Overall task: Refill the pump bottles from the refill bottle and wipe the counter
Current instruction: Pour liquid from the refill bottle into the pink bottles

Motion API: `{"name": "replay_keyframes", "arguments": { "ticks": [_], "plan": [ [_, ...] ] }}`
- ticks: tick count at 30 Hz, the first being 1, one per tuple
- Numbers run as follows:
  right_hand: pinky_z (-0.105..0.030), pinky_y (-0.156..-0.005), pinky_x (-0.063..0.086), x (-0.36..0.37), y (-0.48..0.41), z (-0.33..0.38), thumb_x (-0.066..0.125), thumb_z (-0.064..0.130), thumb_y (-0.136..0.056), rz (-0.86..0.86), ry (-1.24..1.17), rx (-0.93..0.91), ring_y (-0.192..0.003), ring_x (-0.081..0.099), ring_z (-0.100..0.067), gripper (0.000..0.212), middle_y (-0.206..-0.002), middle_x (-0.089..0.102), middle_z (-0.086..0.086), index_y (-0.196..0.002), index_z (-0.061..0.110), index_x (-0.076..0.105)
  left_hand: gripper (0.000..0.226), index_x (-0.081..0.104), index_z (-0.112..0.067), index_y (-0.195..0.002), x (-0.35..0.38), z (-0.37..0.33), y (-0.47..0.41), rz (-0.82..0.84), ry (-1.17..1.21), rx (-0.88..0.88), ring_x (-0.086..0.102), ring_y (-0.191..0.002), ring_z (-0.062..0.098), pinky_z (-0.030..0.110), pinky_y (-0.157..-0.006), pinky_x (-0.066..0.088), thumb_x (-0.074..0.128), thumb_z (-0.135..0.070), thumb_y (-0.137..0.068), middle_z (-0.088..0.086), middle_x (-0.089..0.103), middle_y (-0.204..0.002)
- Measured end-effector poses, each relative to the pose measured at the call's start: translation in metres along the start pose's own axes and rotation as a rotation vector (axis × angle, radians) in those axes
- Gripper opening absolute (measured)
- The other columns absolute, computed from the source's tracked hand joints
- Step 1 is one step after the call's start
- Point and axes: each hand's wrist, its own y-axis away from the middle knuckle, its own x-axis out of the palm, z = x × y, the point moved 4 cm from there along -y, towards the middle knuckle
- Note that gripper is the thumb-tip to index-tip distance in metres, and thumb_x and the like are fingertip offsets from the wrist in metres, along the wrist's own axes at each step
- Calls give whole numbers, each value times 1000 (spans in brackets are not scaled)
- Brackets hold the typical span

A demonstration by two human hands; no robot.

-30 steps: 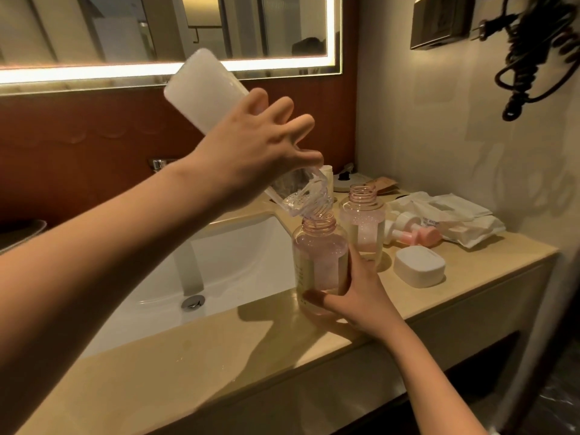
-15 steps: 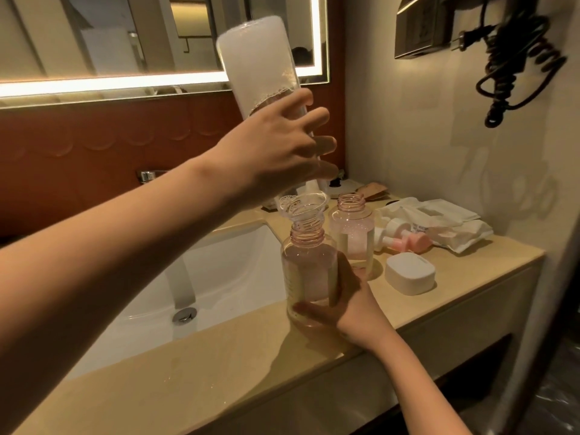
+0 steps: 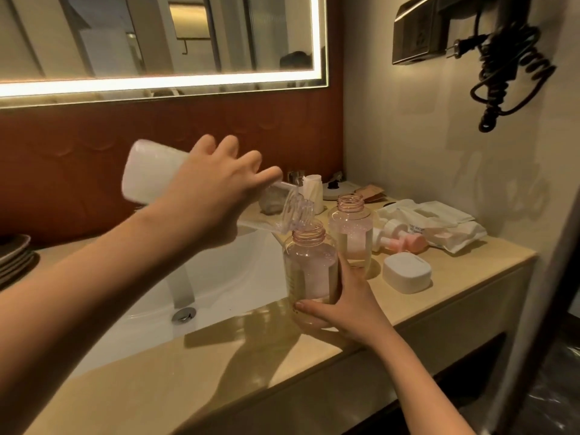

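Observation:
My left hand [image 3: 216, 196] grips the white refill bottle [image 3: 150, 174], tipped nearly sideways with its clear neck [image 3: 295, 208] over the mouth of the near pump bottle [image 3: 310, 271]. That clear pinkish bottle stands uncapped on the beige counter [image 3: 188, 365], and my right hand [image 3: 342, 306] holds its lower part. A second uncapped pump bottle [image 3: 351, 230] stands just behind it. Pink and white pump heads [image 3: 401, 240] lie on the counter to the right.
A white sink basin [image 3: 219, 284] with a drain [image 3: 183, 314] lies left of the bottles. A white soap box [image 3: 407, 273], folded cloths and packets [image 3: 439, 224] and small items fill the right counter. Plates [image 3: 14, 259] sit far left. A coiled black cord [image 3: 514, 64] hangs on the wall.
The refill bottle went from steeply upended to lying nearly sideways, and its neck has lifted a little off the pump bottle's mouth. My right hand kept hold of the pump bottle.

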Motion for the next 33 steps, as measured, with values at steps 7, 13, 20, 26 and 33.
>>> {"name": "replay_keyframes", "arguments": {
  "ticks": [7, 13, 20, 26, 33],
  "plan": [
    [-17, -95, 42, 1, 8, 5, 61, 78, -59, -104, -16, -63, -119, 47, -1, 96, -132, 51, 14, -140, 34, 33, 88, 19, -34, -137, 27, 5, 48, 26, 470, -272, 35, -91, 16, 30, -76, 35, 73, -31, -68, -5, 50, -104],
    [-20, -77, 46, -30, 30, 14, 50, 44, -86, -720, 80, -182, -90, 61, -9, 23, -93, 65, 12, -98, 28, 61, 81, 38, -41, -120, 29, 0, 80, -240, 1021, -501, 41, -88, 20, 29, -61, 32, 81, -17, -56, -15, 53, -96],
    [-45, -108, 26, -74, 3, -43, 51, 51, -86, -409, 743, 375, -136, 24, -27, 64, -151, 24, 1, -142, 30, 29, 88, 32, -35, -130, 55, -32, 105, -294, 1625, -783, 49, -106, 18, 35, -78, 39, 83, -12, -62, -8, 53, -120],
    [-40, -96, 39, -78, 6, -43, 57, 28, -85, -442, 598, 267, -122, 43, -29, 49, -144, 39, 2, -132, 34, 45, 89, 32, -28, -134, 71, -42, 120, -289, 1635, -886, 46, -106, 19, 37, -83, 36, 82, -10, -64, -4, 51, -126],
    [-22, -90, 36, -66, 21, 75, 67, 36, -80, -655, 353, -145, -115, 47, -14, 49, -125, 53, 3, -126, 23, 57, 96, 20, -42, -129, 73, -39, 129, -289, 1663, -923, 43, -113, 17, 36, -88, 35, 80, -37, -53, -5, 48, -130]
  ]
}}
